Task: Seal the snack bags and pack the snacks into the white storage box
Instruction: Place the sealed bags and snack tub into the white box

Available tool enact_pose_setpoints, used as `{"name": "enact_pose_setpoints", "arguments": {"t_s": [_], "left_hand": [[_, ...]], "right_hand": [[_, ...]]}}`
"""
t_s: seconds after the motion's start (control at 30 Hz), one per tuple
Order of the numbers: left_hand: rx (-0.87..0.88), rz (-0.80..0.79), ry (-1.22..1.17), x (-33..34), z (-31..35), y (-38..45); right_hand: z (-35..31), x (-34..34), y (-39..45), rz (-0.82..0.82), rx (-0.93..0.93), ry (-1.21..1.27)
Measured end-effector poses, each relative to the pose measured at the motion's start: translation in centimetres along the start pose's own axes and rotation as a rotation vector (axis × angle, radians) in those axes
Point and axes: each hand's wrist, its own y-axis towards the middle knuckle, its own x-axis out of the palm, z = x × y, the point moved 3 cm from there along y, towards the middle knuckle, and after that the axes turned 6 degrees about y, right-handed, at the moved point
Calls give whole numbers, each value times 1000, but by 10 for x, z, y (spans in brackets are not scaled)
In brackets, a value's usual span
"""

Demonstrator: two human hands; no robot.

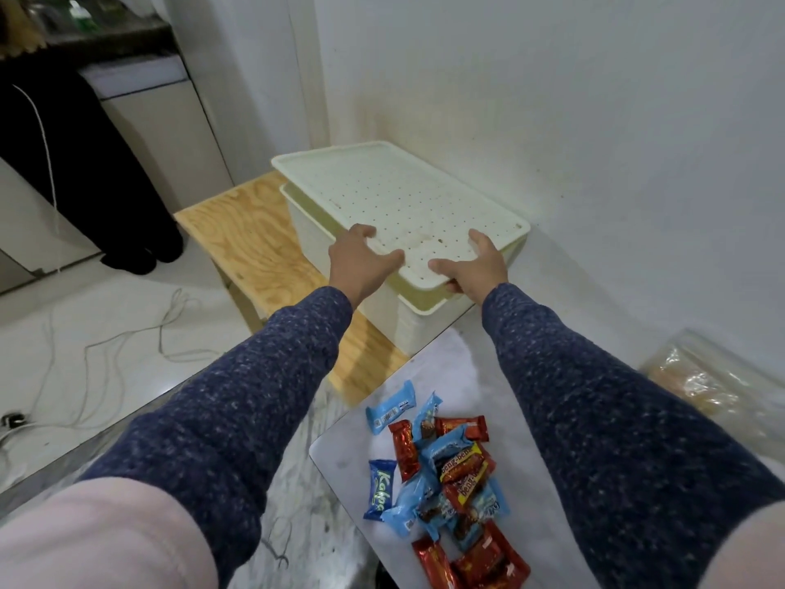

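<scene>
A home kitchen corner: dark countertop (106, 36), white cabinet (165, 129), tiled floor (106, 316).

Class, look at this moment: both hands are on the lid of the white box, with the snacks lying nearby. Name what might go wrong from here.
1. The lid sits askew on the white storage box; gripped only at its near edge by the left hand and right hand, it may tip or slip.
2. The box overhangs the wooden bench, so it could shift.
3. The snack bars lie loose and may get knocked.
</scene>
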Motion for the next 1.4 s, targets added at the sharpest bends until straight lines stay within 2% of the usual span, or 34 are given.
{"name": "enact_pose_setpoints", "arguments": {"t_s": [0.2,0.5,0.67,0.87,1.03,1.2,1.4], "left_hand": [[27,-32,-60,-15,-7,5],[-29,-46,-211,-69,-44,13],[-2,-62,-261,-131,-71,25],[38,-11,-210,-230,-123,50],[-26,33,-172,-291,-179,72],[-58,63,-174,-321,-217,91],[-113,65,-157,-325,-247,124]], "right_hand": [[-8,16,-7,-36,-36,53],[-39,72,-26,-73,-127,-64],[-64,135,-39,-68,-201,-101],[-90,245,-49,-101,-241,-84],[-102,329,-55,-160,-254,-119],[-105,384,-46,-204,-241,-155],[-94,422,-14,-221,-197,-153]]}}
